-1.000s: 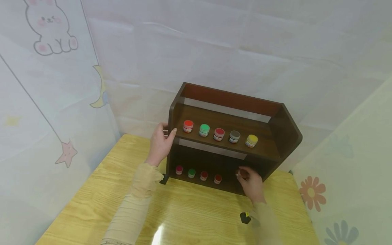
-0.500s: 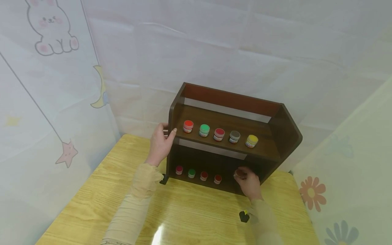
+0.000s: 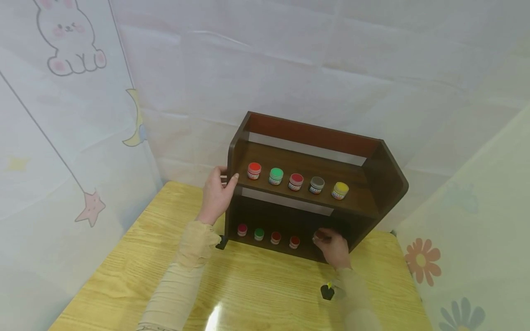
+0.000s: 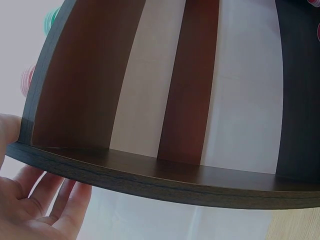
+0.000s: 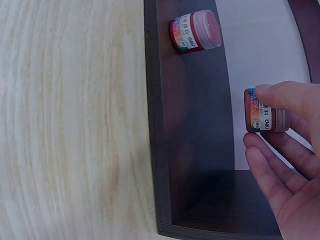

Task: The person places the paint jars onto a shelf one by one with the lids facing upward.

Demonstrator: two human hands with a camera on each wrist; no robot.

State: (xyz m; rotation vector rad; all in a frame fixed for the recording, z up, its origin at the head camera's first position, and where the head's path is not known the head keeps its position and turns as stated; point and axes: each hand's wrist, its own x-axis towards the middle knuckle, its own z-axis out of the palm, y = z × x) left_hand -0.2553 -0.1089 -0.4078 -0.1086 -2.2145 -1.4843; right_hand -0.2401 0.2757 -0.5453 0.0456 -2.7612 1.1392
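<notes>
My left hand (image 3: 218,195) grips the left side panel of a dark brown two-tier wooden shelf (image 3: 314,131). In the left wrist view its thumb and fingers (image 4: 75,207) lie on opposite sides of the panel's edge. Inside the lower tier, toward the right end, my right hand (image 3: 335,250) pinches a small paint jar (image 5: 262,112) between thumb and fingers. That jar has a colourful label and appears held above the lower board, its lid partly hidden by the hand. To its left on that board stands a red paint jar (image 5: 192,32).
On the upper tier several paint jars stand in a row, from a red jar (image 3: 254,171) to a yellow jar (image 3: 340,191). Several more line the lower tier, including a green jar (image 3: 258,234). The shelf stands on a wood-grain table (image 3: 256,294) before a white cloth backdrop (image 3: 290,59).
My right hand has shifted a little left and slightly down inside the lower tier, carrying the paint jar. My left hand and the shelf stay put.
</notes>
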